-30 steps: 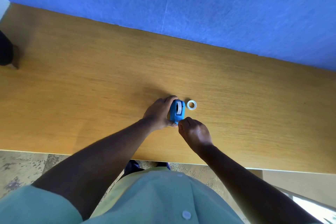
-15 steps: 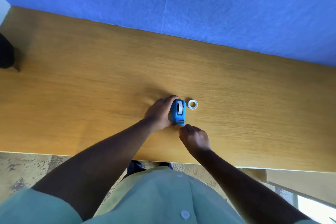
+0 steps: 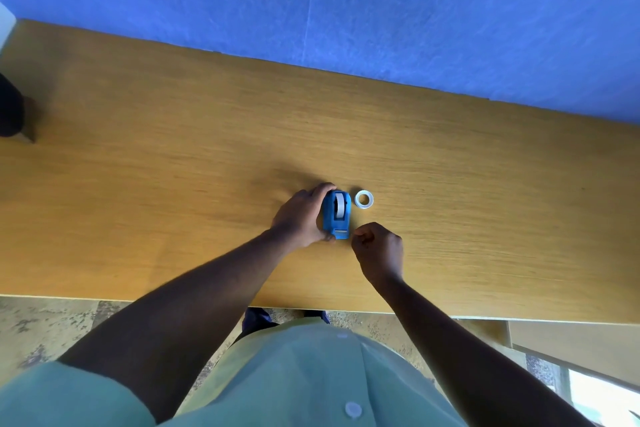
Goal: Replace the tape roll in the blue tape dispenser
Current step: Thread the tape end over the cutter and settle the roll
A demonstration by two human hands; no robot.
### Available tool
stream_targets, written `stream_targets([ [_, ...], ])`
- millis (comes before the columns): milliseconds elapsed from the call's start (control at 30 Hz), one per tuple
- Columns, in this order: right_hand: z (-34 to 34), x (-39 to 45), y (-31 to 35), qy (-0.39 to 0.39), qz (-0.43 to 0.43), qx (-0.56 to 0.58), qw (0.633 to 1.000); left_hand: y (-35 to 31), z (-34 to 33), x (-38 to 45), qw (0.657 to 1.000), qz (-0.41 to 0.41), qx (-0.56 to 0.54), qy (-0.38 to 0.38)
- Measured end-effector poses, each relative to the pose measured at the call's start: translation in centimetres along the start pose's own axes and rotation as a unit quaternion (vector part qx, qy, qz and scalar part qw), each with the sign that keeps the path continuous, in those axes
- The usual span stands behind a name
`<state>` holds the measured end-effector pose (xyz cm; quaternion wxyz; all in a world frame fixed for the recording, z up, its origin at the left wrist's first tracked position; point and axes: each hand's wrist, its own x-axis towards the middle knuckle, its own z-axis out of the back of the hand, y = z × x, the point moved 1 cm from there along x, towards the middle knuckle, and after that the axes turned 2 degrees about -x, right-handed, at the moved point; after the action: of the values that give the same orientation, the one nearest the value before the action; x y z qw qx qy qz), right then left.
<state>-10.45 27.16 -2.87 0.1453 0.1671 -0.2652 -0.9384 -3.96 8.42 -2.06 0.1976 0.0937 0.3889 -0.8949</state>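
The left hand (image 3: pixel 300 217) wraps around the left side of one blue tape dispenser (image 3: pixel 336 214), fingers curled over its far end and thumb near its near end, so that side of the dispenser is hidden. The right hand (image 3: pixel 379 248) sits just beside the dispenser's near right corner, fingers curled into a loose fist with knuckles up. Whether it pinches a strip of tape cannot be made out; nothing shows between its fingers. Both forearms are bare and reach in from the near edge of the tabletop (image 3: pixel 138 166).

The dispenser stands upright around the middle of the tabletop, cutter end toward the near edge. One pale tape roll (image 3: pixel 340 205) sits in its slot, seen edge-on. A second roll, a small white ring (image 3: pixel 364 199), lies flat just to the right of the dispenser's far end, apart from it.

At the left edge of the tabletop a dark object (image 3: pixel 10 111) is cut off by the frame and cannot be identified. A blue wall (image 3: pixel 415 10) runs along the far edge. The person's pale green shirt (image 3: pixel 294 378) fills the bottom, with one white button (image 3: pixel 353 409) showing.
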Motion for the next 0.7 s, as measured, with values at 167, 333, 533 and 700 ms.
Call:
stream_targets([
  [167,0.0,0.0,-0.1,0.038,-0.076,0.101,0.991,0.0,-0.1,-0.1,1.000,0.006,-0.008,-0.001],
  [333,0.9,0.6,-0.2,0.049,-0.084,0.105,0.990,-0.1,0.0,-0.2,1.000,0.007,-0.013,-0.001],
  [533,1.5,1.0,0.4,0.073,-0.067,0.115,0.988,-0.2,0.2,-0.4,1.000,0.018,0.007,-0.006],
  [700,1.2,1.3,0.8,0.089,-0.085,0.134,0.983,0.3,0.9,-0.5,0.999,0.037,0.003,-0.022],
])
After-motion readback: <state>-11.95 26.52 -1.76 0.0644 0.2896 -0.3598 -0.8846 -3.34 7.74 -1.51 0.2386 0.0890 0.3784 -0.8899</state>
